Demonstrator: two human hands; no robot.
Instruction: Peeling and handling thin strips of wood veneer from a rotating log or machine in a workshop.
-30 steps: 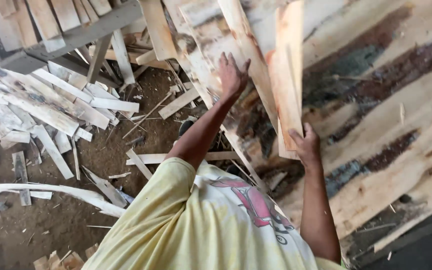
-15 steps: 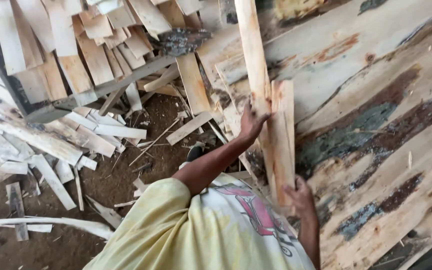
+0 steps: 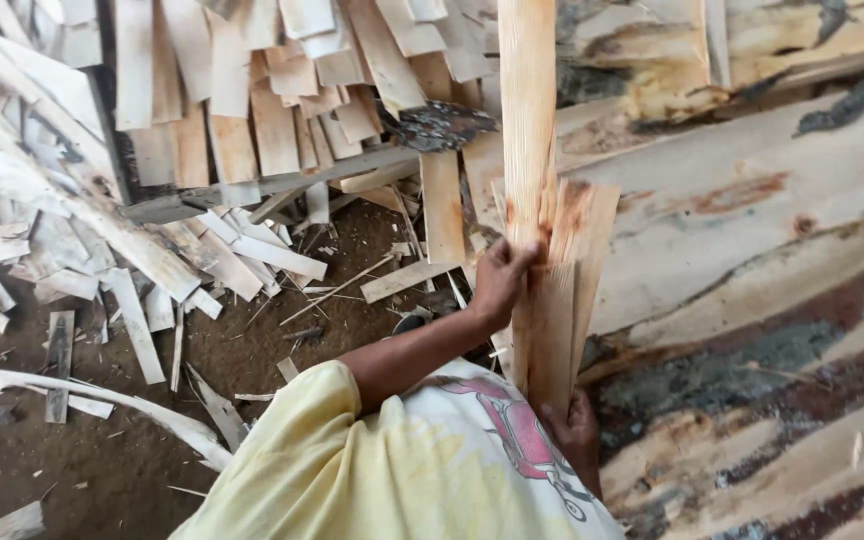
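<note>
My left hand grips the side of a bundle of thin wooden strips held on end in front of me. One long pale strip sticks out well beyond the others. My right hand holds the near end of the same bundle from below, partly hidden behind my yellow shirt. The bundle stands against large stained veneer sheets on the right.
A heap of short wood offcuts lies stacked across a grey wooden frame at the top left. Loose strips and splinters are scattered over the brown dirt floor. A long curved white strip lies at lower left.
The bundle has come upright and closer to my body. My left hand has come down from the upper end to the bundle's middle, and my right hand stays under the near end.
</note>
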